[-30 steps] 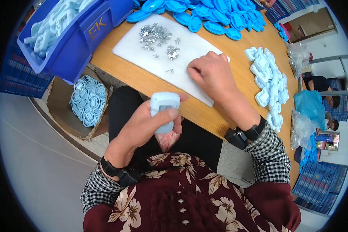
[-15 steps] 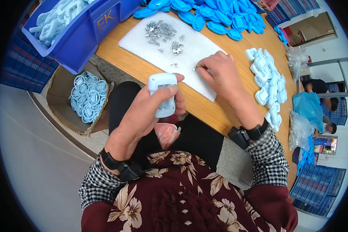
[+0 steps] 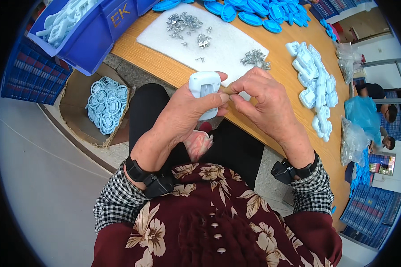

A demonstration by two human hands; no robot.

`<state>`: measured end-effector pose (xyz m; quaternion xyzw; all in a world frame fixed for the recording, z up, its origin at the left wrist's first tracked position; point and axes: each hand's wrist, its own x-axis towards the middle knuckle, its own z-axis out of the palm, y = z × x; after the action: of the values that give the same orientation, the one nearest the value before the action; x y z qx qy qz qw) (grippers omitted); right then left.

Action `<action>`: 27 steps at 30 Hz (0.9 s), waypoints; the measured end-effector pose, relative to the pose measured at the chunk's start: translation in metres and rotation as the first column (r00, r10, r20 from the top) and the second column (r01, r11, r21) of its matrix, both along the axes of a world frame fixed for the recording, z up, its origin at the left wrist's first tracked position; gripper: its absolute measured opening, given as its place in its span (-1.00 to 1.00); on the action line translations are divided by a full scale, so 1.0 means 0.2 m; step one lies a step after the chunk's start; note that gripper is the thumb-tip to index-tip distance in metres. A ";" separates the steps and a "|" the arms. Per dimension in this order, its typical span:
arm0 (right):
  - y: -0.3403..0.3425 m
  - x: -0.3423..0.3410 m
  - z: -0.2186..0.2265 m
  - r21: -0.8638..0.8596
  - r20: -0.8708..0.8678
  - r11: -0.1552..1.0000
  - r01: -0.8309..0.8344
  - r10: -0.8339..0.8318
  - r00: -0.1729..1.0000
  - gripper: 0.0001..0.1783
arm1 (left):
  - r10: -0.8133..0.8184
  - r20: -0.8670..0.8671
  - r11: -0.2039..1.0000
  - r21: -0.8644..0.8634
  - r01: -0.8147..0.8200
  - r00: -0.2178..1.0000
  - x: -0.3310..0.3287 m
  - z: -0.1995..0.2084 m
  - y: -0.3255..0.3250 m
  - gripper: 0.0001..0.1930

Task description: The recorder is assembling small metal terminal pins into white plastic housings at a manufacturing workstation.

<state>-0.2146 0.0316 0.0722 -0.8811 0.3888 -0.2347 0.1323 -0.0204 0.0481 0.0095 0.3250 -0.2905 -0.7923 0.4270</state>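
Observation:
My left hand [image 3: 179, 108] is closed round a light blue plastic casing [image 3: 204, 80], held above my lap. The casing has rounded corners and a recessed compartment facing up, with my thumb lying across it. My right hand [image 3: 270, 97] pinches with thumb and forefinger close beside the left thumb tip; whatever it grips is too small to make out. Beyond the hands, a white foam sheet [image 3: 158, 38] lies on the wooden table. It carries a pile of small metal pieces [image 3: 182, 23] at the far left and another metal pile [image 3: 255, 58] near its right end.
Light blue casings [image 3: 314, 80] lie in a row on the table [image 3: 280, 44] at the right. Bright blue oval parts [image 3: 258, 11] are heaped at the back. A blue bin [image 3: 91, 40] of pale parts stands at the left, above a cardboard box [image 3: 71, 100] holding round parts.
My right hand has come off the foam sheet toward the left hand, uncovering the metal pile at the right. The left hand has moved up and right with the casing.

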 end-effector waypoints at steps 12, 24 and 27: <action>0.09 -0.05 -0.08 0.288 0.038 0.924 0.254 -0.276 0.960 -0.86 | 0.023 -0.138 0.999 0.035 -0.019 0.990 -0.04 -0.01 0.04 -0.39; 0.14 -0.04 -0.11 0.450 0.258 0.872 0.192 -0.333 0.907 -0.87 | 0.023 -0.121 0.998 0.060 -0.016 0.992 -0.07 -0.03 0.03 -0.43; 0.15 -0.07 -0.10 0.546 0.245 0.810 0.212 -0.396 0.885 -0.89 | -0.021 -0.121 0.998 0.057 0.028 0.992 -0.09 -0.02 0.03 -0.49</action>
<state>-0.2291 0.0613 0.0520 -0.6844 0.5449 -0.2947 0.3845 -0.0379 0.0548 0.0062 0.2853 -0.2448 -0.8237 0.4244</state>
